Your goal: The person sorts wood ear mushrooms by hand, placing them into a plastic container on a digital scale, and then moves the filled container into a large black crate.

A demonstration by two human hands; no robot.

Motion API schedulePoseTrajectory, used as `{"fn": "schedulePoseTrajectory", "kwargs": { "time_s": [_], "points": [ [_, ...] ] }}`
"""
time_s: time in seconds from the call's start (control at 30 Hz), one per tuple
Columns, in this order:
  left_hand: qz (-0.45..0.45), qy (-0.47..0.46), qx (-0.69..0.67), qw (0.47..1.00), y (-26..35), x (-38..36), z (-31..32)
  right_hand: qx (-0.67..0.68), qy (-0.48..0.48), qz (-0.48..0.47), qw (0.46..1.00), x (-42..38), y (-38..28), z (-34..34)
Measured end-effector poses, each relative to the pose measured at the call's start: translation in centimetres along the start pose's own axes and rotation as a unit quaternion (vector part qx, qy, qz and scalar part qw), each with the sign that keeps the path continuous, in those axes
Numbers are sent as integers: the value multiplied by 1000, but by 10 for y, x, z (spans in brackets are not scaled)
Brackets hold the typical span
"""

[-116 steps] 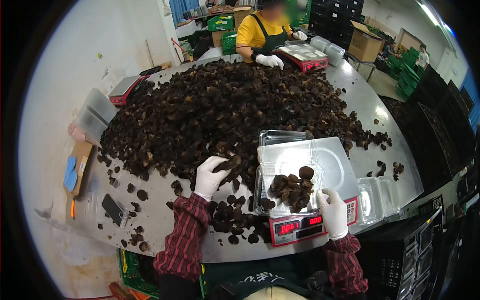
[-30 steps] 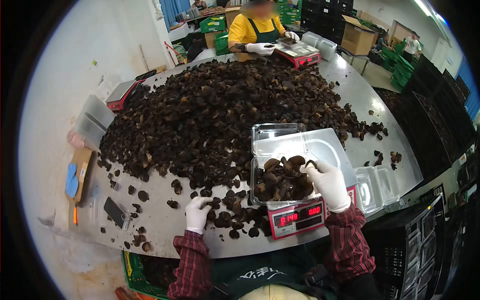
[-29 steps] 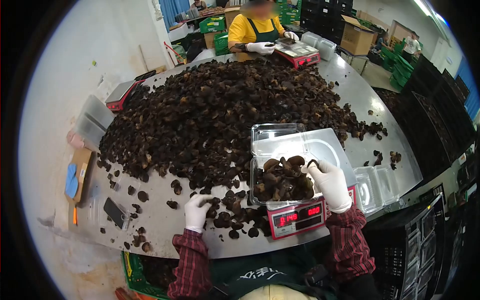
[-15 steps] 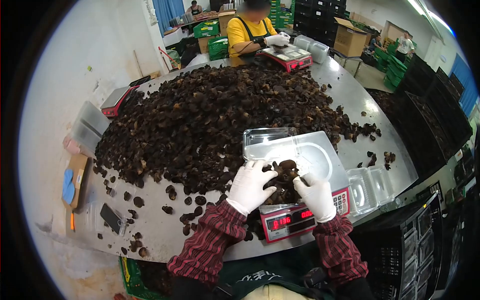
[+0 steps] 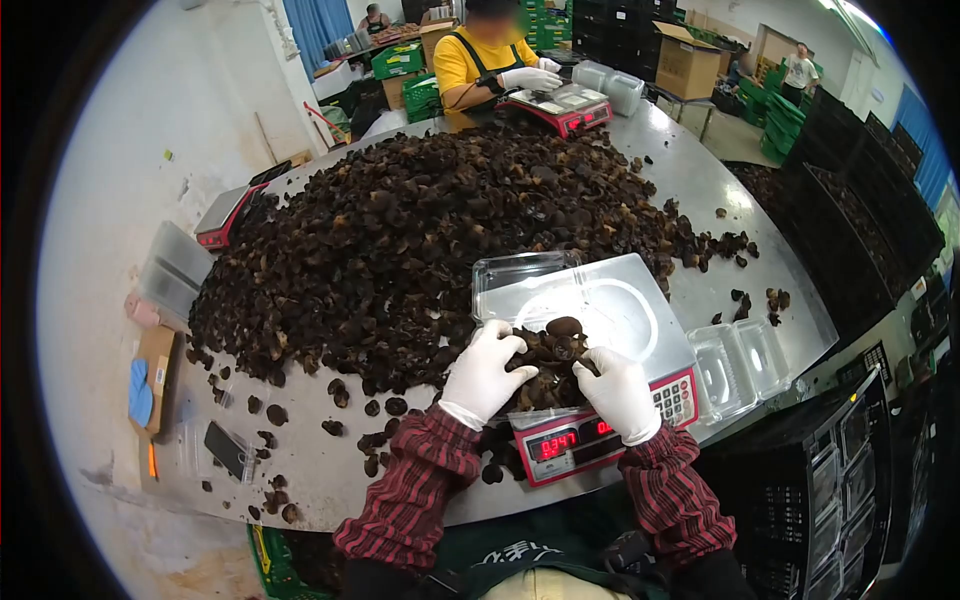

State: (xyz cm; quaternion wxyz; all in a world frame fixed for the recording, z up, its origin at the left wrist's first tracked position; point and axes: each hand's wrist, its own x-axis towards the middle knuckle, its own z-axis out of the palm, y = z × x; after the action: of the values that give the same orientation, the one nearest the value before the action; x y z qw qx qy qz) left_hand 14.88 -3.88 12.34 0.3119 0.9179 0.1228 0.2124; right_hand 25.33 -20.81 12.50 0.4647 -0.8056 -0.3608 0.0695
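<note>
clear plastic clamshell tray (image 5: 560, 310) sits on the red scale (image 5: 590, 400) near the table's (image 5: 700, 190) front edge, lid leaning back open toward the big mushroom heap (image 5: 440, 220). dark mushrooms (image 5: 548, 355) mound above the tray's rim. left hand (image 5: 487, 372), white-gloved, lies spread over the near-left side of the mound, fingers wide, pressing down; right hand (image 5: 615, 392) cups the near-right side, fingers loosely curled against the mushrooms. i judge the step as settling the fill at weighing; next move likely calls for reading the display, then trimming or adding a piece. display digits glow red but are too blurred to read surely. tray's front wall is hidden behind both hands. empty trays (image 5: 735, 362) wait by the table's right edge. a co-worker in a yellow shirt (image 5: 470, 55) works at the far edge.
</note>
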Motion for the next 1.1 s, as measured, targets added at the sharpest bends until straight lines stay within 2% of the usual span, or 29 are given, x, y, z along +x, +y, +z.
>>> {"fn": "schedulePoseTrajectory", "kwargs": {
  "time_s": [0.1, 0.17, 0.2, 0.27, 0.3, 0.33, 0.37, 0.43, 0.47, 0.5, 0.57, 0.6, 0.63, 0.67, 0.7, 0.77, 0.83, 0.9, 0.97, 1.0, 1.03, 1.07, 1.1],
  "points": [
    [-15, 7, 52, 998, 2, 2, 8, -8, 3, -9, 1000, 0, 3, 0],
    [64, 67, 92, 991, 2, 3, 5, -13, 10, -21, 1000, 0, 4, -2],
    [86, 117, 67, 987, 4, 2, 2, 14, 14, 5, 1000, -1, 1, -5],
    [76, 164, -31, 983, 9, -2, -6, 41, 17, 31, 999, -5, -7, -9],
    [69, 186, -91, 976, 12, -6, -10, 62, 52, 36, 996, -8, -15, -12],
    [32, 188, -218, 957, 16, -11, -13, 84, 87, 40, 992, -10, -23, -13],
    [-52, 172, -405, 897, 18, -20, -14, 85, 86, 39, 992, -13, -30, -13],
    [-85, 133, -638, 754, 19, -37, -17, 82, 98, -74, 989, -20, -43, -11],
    [-100, 110, -708, 691, 22, -48, -18, 67, 39, -129, 989, -24, -47, -11],
    [-147, 78, -747, 644, 26, -61, -20, 30, -40, -161, 986, -28, -55, -9],
    [-206, 98, -769, 597, 33, -88, -5, -8, -201, -211, 956, -32, -72, -1],
    [-206, 102, -769, 596, 31, -106, -2, -7, -241, -223, 945, -35, -69, 7],
    [-237, 60, -803, 544, 26, -126, 0, -6, -281, -234, 931, -37, -67, 14],
    [-265, 17, -831, 488, 20, -145, 0, 31, -275, -226, 934, -37, -69, 15],
    [-291, -24, -855, 429, 14, -159, -2, -11, -234, -223, 946, -36, -69, 15],
    [-394, 25, -819, 416, 14, -181, -21, 38, -81, -251, 964, -32, -53, 23],
    [-389, 106, -797, 451, -8, -215, -42, 57, -7, -202, 978, -30, -45, 16],
    [-383, 232, -681, 579, -32, -249, -77, 80, 60, -154, 983, -29, -41, 8],
    [-340, 297, -590, 669, -78, -303, -110, 84, 53, -42, 994, -32, -25, -9],
    [-419, 297, -435, 739, -114, -352, -139, 84, 71, -7, 994, -32, -16, -17],
    [-482, 278, -270, 786, -138, -382, -158, 81, 97, 29, 992, -33, -6, -27],
    [-475, 219, 92, 847, -129, -377, -161, 103, 111, 47, 987, -34, -1, -30],
    [-402, 126, 441, 793, -119, -369, -164, 124, 127, 67, 982, -36, 3, -32]
  ]
}}
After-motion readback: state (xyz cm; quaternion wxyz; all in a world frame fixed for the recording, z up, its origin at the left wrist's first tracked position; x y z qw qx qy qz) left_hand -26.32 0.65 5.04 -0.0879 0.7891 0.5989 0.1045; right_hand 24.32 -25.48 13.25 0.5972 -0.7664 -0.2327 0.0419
